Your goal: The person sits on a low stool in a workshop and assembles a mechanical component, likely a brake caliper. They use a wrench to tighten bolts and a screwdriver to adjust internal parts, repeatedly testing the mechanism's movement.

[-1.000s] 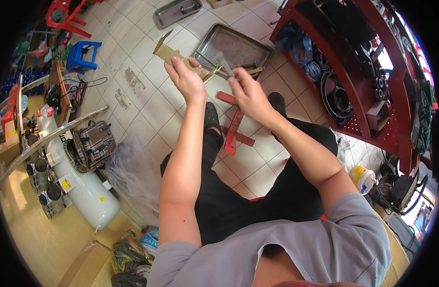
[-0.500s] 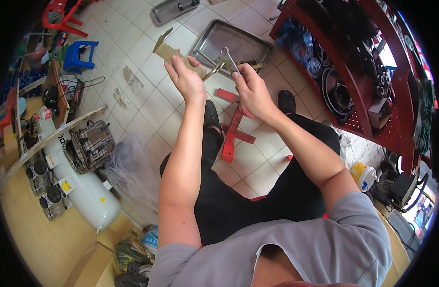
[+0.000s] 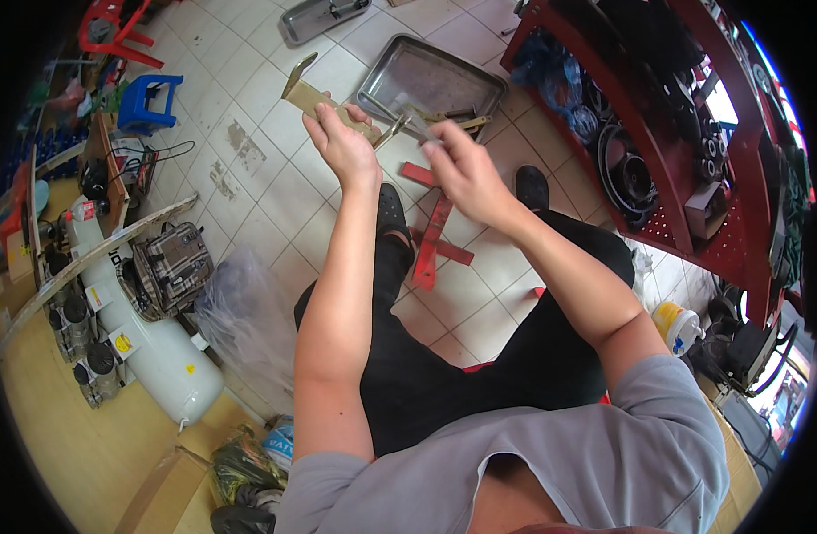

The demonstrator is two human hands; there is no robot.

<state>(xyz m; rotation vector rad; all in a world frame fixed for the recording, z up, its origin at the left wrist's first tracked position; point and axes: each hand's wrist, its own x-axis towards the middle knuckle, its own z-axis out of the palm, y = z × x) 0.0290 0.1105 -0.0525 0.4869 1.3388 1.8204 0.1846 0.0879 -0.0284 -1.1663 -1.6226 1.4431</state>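
My left hand is closed around a bent, brass-coloured metal bracket, whose upturned end points to the far left. At the bracket's near right end, metal prongs or bolts stick out past my fingers. My right hand grips a silver wrench, which is smeared by motion. The wrench's far end is at or close to the prongs; contact cannot be made out. Both hands are held up over the floor, in front of my knees.
Beyond my hands, a grey metal tray holds several brass-coloured parts. A red metal stand lies between my feet. A red shelf with parts rises at right. At left are a blue stool and a white tank.
The wrench has swung down from its raised position toward the bracket's prongs. My right hand has turned and shifted slightly with it, while my left hand and the bracket have barely moved.
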